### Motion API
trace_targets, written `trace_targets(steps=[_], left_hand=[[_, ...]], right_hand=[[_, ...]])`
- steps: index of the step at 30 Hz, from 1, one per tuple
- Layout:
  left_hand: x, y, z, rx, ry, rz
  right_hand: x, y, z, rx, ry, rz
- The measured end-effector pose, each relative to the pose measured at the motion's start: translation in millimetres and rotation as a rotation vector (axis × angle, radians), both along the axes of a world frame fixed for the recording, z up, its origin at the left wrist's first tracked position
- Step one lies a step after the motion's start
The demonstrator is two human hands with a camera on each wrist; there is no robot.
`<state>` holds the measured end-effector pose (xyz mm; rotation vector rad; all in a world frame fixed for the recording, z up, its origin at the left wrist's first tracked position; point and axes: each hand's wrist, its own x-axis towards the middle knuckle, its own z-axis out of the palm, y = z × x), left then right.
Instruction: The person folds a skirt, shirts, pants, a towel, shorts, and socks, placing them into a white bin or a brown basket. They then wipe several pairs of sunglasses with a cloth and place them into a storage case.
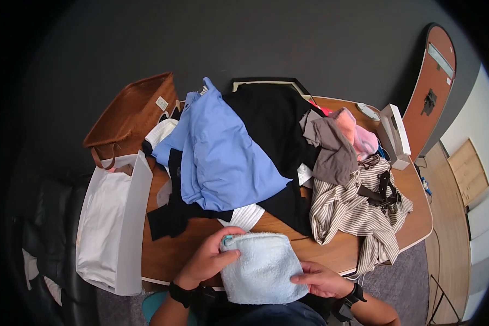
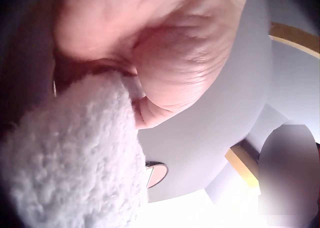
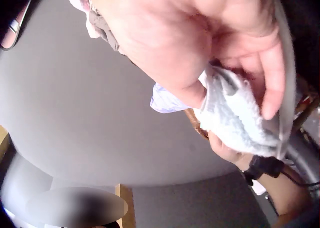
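Note:
A pale blue, fluffy towel (image 1: 261, 269), folded to a rough square, is held up over the near table edge. My left hand (image 1: 212, 261) grips its upper left corner, thumb on the front face, beside a small teal tag. At the lower right edge, my right hand (image 1: 323, 280) pinches the cloth between thumb and fingers. In the left wrist view the towel (image 2: 80, 153) hangs below the palm. The right wrist view shows the folded layers of the towel (image 3: 235, 113) between thumb and fingers.
A blue shirt (image 1: 223, 157) lies over black clothing (image 1: 271, 125) on the wooden table (image 1: 201, 228). To the right are a grey-brown garment (image 1: 334, 155), striped cloth (image 1: 337, 209) and pink cloth (image 1: 353, 130). A white box (image 1: 130, 228) and a brown basket (image 1: 130, 111) stand left.

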<state>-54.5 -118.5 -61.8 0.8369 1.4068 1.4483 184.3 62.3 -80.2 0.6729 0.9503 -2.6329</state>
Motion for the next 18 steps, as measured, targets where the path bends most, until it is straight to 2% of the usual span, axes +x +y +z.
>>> trace_targets(steps=[1,3,4,6,7,9,11,13,14,18], left_hand=[[-1.9,0.4,4.0,-0.004,0.065,-0.011],[-5.2,-2.4,8.9,0.017,0.063,0.021],[-5.5,-4.4,9.4,0.044,0.059,0.05],[-3.8,2.1,-11.3,0.043,0.095,0.103],[-7.0,-1.4,-17.1,0.038,0.152,0.177],[-6.9,-15.3,-13.4,-0.013,0.322,0.148],[-7.8,-31.2,18.7,0.027,0.533,0.224],[-15.2,-48.4,31.0,0.109,0.487,0.404],[-21.5,-59.4,35.0,0.076,0.394,0.454],[-47.9,-99.4,77.4,0.107,0.767,0.692]], right_hand=[[-3.1,-3.6,0.9,-0.005,0.001,0.006],[-7.8,-8.6,1.4,0.204,0.069,0.031],[-7.0,-8.6,0.0,0.2,0.067,0.036],[-6.9,-5.2,-4.2,0.481,0.056,0.119],[-8.8,-6.0,-6.5,0.467,0.101,0.16],[-19.1,-14.0,-6.5,0.555,0.195,0.046],[-30.9,-26.4,7.5,0.463,0.24,0.058],[-45.2,-39.5,-2.8,0.472,0.269,0.065],[-55.8,-47.7,-7.5,0.457,0.326,0.096],[-100.9,-80.1,13.0,0.416,0.514,0.309]])
